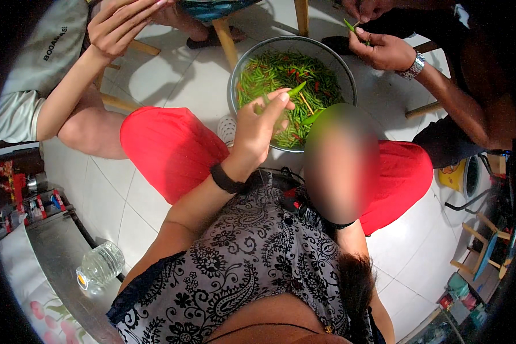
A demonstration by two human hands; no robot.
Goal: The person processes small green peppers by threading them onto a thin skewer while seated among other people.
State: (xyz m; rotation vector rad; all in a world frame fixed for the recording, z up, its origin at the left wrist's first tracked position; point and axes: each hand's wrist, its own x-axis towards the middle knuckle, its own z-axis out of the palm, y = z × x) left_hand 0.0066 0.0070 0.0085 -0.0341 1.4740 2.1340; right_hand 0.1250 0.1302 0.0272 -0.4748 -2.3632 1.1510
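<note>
A large round metal basin [233, 86] stands on the floor in front of my knees, filled with small green chili peppers [275, 66] and a few red ones among them. Over its near side, my left hand [262, 121] pinches a green chili [296, 89] between thumb and fingers, its tip pointing up and to the right. My right hand [341, 172] is at the basin's near right edge, but a blur hides its fingers. Just left of that blur shows another green chili [312, 118]. A thin wooden stick [305, 103] slants over the peppers between my hands; what holds it is hidden.
At the far right, a co-worker's hands [378, 50] hold a green chili and a thin stick. Another person's hands [117, 28] are raised at far left. Wooden stool legs [226, 43] stand behind the basin. A clear plastic bottle [101, 264] lies left; a yellow bucket [456, 176] stands right.
</note>
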